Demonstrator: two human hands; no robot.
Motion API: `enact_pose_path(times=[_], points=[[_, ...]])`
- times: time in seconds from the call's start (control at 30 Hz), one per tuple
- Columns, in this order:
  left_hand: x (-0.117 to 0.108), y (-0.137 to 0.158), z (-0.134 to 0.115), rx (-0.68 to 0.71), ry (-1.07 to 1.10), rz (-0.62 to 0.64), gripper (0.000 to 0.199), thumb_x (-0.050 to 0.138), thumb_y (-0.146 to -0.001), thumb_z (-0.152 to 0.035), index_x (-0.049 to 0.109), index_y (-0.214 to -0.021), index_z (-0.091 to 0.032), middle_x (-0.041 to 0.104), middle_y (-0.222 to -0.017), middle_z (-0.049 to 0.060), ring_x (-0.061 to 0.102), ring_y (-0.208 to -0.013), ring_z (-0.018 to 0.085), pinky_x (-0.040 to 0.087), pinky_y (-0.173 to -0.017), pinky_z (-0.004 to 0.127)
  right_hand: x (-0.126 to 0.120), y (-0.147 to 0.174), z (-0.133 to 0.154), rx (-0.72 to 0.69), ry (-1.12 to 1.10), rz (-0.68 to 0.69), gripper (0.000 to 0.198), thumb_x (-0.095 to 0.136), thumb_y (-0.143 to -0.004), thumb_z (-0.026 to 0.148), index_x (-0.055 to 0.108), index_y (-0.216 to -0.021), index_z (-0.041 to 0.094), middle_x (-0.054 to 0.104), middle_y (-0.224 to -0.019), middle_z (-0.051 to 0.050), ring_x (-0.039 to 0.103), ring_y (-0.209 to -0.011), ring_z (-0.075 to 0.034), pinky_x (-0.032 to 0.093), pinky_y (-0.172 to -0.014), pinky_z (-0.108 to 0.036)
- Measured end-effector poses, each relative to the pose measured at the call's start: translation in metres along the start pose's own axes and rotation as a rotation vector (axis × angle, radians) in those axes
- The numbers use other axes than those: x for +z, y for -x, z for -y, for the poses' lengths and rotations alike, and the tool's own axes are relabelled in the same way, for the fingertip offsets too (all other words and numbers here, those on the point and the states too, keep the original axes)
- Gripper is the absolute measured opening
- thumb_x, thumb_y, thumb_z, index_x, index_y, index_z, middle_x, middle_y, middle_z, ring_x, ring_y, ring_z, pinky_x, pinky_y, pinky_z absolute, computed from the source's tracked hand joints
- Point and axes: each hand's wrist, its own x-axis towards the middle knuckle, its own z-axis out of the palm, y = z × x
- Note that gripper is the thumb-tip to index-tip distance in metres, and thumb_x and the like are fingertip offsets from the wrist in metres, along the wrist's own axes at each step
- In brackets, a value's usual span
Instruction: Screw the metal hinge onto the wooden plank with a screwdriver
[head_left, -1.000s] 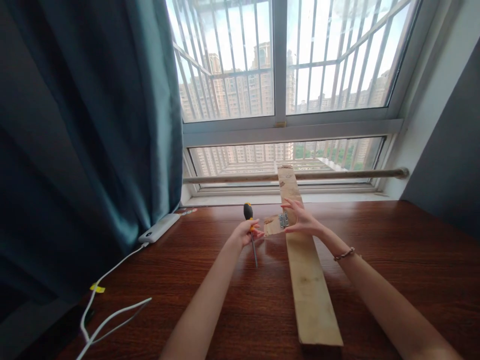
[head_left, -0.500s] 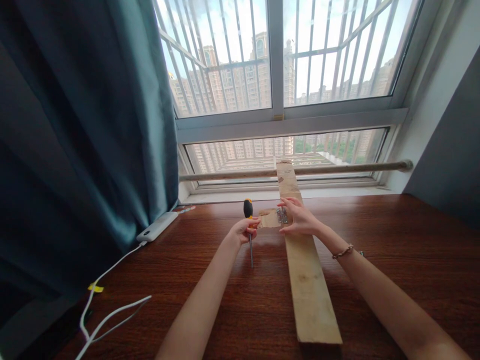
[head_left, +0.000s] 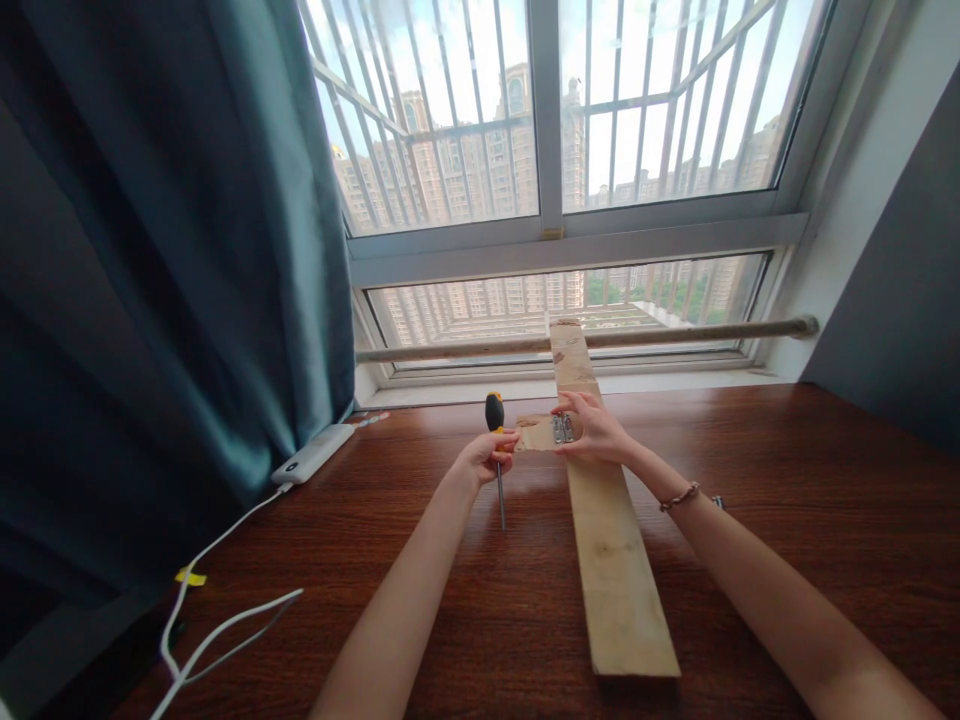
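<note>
My left hand (head_left: 486,457) is closed around a screwdriver (head_left: 494,412) with a black and yellow handle, its shaft pointing down toward me. Its fingertips also pinch the left end of a short wooden piece (head_left: 535,433). A metal hinge (head_left: 562,429) lies where that piece meets a long wooden board (head_left: 620,560). My right hand (head_left: 596,432) reaches over the long board from the right and grips it, thumb and fingers spread to either side of the hinge. Part of the board is hidden beneath this hand.
The brown wooden tabletop (head_left: 750,560) carries a white power bank (head_left: 313,453) with a white cable (head_left: 217,535) at the left. A blue curtain (head_left: 300,250) hangs beside it. Behind the table, a horizontal rail (head_left: 675,334) crosses the window; the long board's far end overlaps it in view.
The view has shifted slightly. The hinge shows more plainly between my right thumb and fingers. Both hands keep nearly the same place and hold.
</note>
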Motion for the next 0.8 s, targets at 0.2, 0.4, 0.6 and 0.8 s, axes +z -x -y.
enact_pose_path(times=[0.2,0.4,0.6,0.8], points=[[0.008,0.01,-0.002,0.047,-0.053,-0.031,0.009,0.059,-0.074,-0.003,0.054,-0.076,-0.01,0.044,-0.053,-0.005,0.022,-0.03,-0.005,0.02,-0.03,0.007,0.001,-0.001,-0.005,0.062,-0.01,-0.002,0.072,0.075,-0.052,0.052,0.054,-0.114,0.02,0.046,-0.129,-0.01,0.039,-0.116,-0.026,0.034,-0.096,-0.041],[0.012,0.017,-0.007,0.278,-0.068,-0.204,0.022,0.07,-0.065,-0.009,0.055,-0.081,-0.011,0.057,-0.063,-0.001,0.026,-0.03,-0.005,0.026,-0.032,0.011,0.0,-0.003,-0.004,0.079,-0.002,0.009,0.07,0.076,-0.052,0.051,0.056,-0.112,0.021,0.048,-0.126,-0.009,0.043,-0.112,-0.026,0.035,-0.095,-0.04],[0.038,0.053,-0.041,0.786,0.092,-0.163,0.034,0.071,-0.064,-0.039,0.049,-0.065,-0.014,0.039,-0.049,-0.009,0.024,-0.031,-0.002,0.029,-0.034,0.014,-0.003,-0.003,0.002,0.102,-0.005,0.015,0.066,0.076,-0.052,0.049,0.059,-0.109,0.021,0.053,-0.116,-0.008,0.046,-0.106,-0.024,0.036,-0.093,-0.039],[0.084,0.064,-0.065,1.096,0.28,-0.057,0.045,0.076,-0.058,-0.037,0.036,-0.056,-0.017,0.031,-0.045,-0.011,0.031,-0.038,0.001,0.036,-0.045,0.016,-0.004,-0.003,0.003,0.079,0.002,0.018,0.067,0.075,-0.053,0.05,0.057,-0.111,0.021,0.055,-0.112,-0.008,0.047,-0.103,-0.024,0.037,-0.09,-0.039]])
